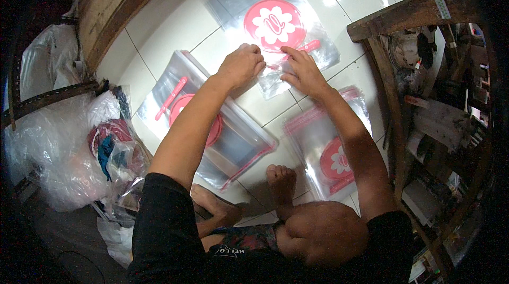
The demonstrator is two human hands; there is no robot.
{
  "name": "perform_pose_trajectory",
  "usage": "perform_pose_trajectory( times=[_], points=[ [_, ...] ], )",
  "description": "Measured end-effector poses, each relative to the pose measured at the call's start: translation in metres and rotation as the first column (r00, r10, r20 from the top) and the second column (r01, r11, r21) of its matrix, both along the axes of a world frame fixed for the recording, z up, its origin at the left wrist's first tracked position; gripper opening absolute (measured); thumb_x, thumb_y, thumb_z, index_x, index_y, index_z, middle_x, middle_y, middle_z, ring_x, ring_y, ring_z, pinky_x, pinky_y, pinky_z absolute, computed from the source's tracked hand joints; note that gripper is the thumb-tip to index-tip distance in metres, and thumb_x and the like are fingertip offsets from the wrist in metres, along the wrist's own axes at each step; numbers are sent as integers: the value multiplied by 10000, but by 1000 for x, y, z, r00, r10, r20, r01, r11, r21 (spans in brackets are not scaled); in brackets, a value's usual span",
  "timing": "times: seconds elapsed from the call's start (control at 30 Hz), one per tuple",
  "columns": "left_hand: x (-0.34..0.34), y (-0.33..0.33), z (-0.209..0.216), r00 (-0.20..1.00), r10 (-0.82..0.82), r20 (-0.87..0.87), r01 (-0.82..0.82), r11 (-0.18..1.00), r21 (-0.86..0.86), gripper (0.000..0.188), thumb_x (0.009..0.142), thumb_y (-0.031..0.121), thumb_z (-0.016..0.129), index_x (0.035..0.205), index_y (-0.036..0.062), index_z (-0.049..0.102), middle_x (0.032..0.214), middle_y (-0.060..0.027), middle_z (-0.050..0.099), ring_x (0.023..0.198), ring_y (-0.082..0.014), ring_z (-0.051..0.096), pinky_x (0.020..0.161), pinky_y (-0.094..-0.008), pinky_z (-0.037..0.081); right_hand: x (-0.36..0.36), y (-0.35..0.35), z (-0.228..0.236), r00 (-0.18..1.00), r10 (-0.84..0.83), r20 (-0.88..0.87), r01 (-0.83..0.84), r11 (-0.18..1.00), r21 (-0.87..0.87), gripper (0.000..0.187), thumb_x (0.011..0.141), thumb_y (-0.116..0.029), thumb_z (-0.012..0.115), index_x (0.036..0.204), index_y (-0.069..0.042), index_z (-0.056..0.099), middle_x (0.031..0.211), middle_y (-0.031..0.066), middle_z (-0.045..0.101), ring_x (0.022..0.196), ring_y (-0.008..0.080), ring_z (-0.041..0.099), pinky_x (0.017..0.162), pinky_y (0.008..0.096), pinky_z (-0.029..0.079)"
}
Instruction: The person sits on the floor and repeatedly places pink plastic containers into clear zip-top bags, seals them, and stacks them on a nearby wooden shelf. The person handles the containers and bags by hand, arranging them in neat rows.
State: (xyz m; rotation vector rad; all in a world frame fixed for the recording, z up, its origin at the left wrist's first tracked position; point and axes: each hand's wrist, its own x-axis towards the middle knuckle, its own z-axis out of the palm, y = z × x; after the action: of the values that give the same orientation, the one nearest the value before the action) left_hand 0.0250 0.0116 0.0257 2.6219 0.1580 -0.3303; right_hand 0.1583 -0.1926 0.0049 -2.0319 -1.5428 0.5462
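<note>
A clear plastic bag (233, 6) with a pink round print and a white flower shape lies flat on the floor in front of me. My left hand (244, 67) is closed, its fingers curled at the bag's near edge. What lies under its fingertips is partly hidden. My right hand (306, 73) rests on the near part of the same bag, thumb and forefinger apart. Between both hands a crinkled clear flap of plastic (273, 83) sticks out toward me.
A stack of similar clear bags (233, 141) lies below my left forearm. Another stack (313, 143) is beside my right forearm. Wooden framing (408, 16) with cluttered shelves borders the right. Loose plastic wrap (58, 151) piles up at left. My bare feet (281, 180) are near the stacks.
</note>
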Motion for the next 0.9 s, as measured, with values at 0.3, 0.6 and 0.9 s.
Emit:
perform_pose_trajectory(
  times=[0.3, 0.6, 0.9],
  points=[
    [-11, 2, -1, 987, -8, 161, 14, 999, -35, 212, 909, 236, 582, 989, 80, 702, 1119, -73, 607, 1091, -265, 556, 913, -398, 504, 9, 5, -12, 983, -16, -181, 29, 997, 68, 283, 827, -161, 710, 1068, -16, 685, 1401, 142, 491, 1184, 317, 501, 1024, 408, 406],
    [1, -3, -1, 997, 62, 39, -61, 997, -42, 232, 932, 253, 567, 969, 69, 704, 1079, -69, 605, 1059, -259, 557, 905, -396, 504, 3, 0, -5, 999, 28, 19, -28, 999, -19, 507, 701, -217, 814, 1057, 46, 566, 1454, 145, 424, 1182, 345, 487, 1004, 439, 403],
    [0, 1, -4, 999, 35, 41, -33, 998, -53, 253, 937, 256, 549, 961, 61, 708, 1087, -73, 610, 1060, -273, 555, 918, -400, 494, -5, 3, 2, 998, -1, 67, -2, 999, 46, 482, 751, -182, 779, 1112, 41, 550, 1428, 137, 454, 1154, 345, 496, 975, 439, 417]
  ],
)
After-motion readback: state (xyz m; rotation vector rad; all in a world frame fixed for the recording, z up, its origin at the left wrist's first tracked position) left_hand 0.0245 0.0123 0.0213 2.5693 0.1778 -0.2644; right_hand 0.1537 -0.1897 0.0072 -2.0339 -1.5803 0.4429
